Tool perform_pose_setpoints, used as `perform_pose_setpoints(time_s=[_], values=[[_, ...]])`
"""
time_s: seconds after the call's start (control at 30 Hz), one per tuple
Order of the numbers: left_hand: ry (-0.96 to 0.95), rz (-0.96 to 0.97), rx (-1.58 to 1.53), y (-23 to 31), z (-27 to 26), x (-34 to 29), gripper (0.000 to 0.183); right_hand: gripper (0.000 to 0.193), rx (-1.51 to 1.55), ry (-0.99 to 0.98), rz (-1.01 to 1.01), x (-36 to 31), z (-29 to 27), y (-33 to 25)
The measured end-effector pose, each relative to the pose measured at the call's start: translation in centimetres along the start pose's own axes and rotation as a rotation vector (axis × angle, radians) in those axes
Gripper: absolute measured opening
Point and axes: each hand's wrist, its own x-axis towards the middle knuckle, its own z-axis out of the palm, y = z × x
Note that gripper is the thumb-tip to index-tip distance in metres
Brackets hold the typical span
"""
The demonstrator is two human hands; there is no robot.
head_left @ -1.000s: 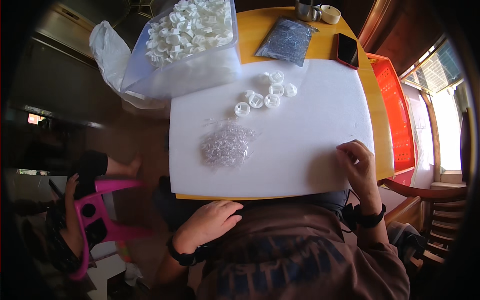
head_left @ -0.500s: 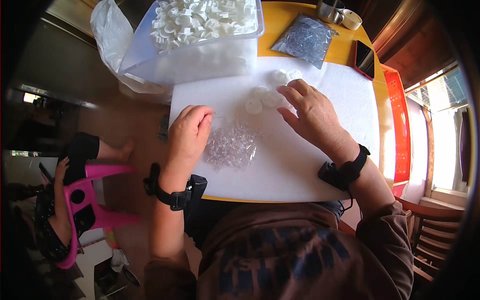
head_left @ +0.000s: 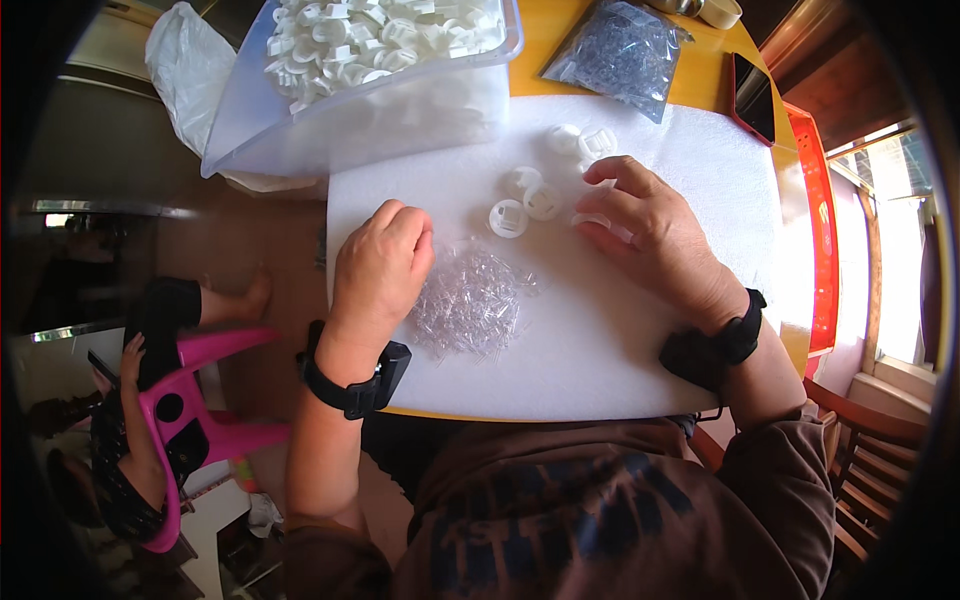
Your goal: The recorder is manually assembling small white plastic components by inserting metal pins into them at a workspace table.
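Observation:
My left hand [head_left: 385,262] hovers just left of a pile of small clear plastic pieces [head_left: 468,305]. Its fingers are curled together, and whatever they pinch is hidden. My right hand [head_left: 655,225] is bent over a white round plastic part [head_left: 592,219], with the thumb and fingers closed round it. Beside that hand, loose white round parts [head_left: 540,201] lie in a small cluster, and others [head_left: 597,143] rest a little farther off. All of these are on a white foam sheet [head_left: 590,350].
A translucent bin [head_left: 420,125] full of white parts stands at the far left. Behind the sheet lie a clear bag of small pieces [head_left: 622,60] and a phone [head_left: 754,100]. A red crate [head_left: 824,240] is at right. Another person sits on a pink chair [head_left: 225,435] at left.
My right hand has closed in on a white round part, its fingers lower and nearer together. My left hand stays by the clear pile, its fingers curled. The whole view has shifted slightly.

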Motion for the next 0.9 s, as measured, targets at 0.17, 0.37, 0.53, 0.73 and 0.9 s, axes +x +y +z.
perform_pose_setpoints(time_s=[0.17,0.37,0.53,0.73,0.9], values=[[-0.057,0.099,0.143,0.2,-0.5,0.6,0.008,0.015,0.154,-0.033,0.057,-0.3,-0.3,0.3],[-0.093,0.151,0.145,-0.3,-1.1,1.7,0.011,0.008,0.332,0.067,0.108,-0.4,-0.1,1.0],[-0.050,-0.248,-0.438,0.5,-4.0,0.6,0.004,0.013,0.732,-0.004,0.294,-0.1,-0.6,0.2],[0.022,-0.388,-1.212,3.5,-6.2,-2.0,0.013,0.015,1.208,-0.096,0.444,-0.5,-0.5,-0.9],[0.012,-0.343,-1.416,5.4,-5.6,-4.2,0.018,0.015,1.368,-0.146,0.429,-0.7,-0.4,-2.1]])
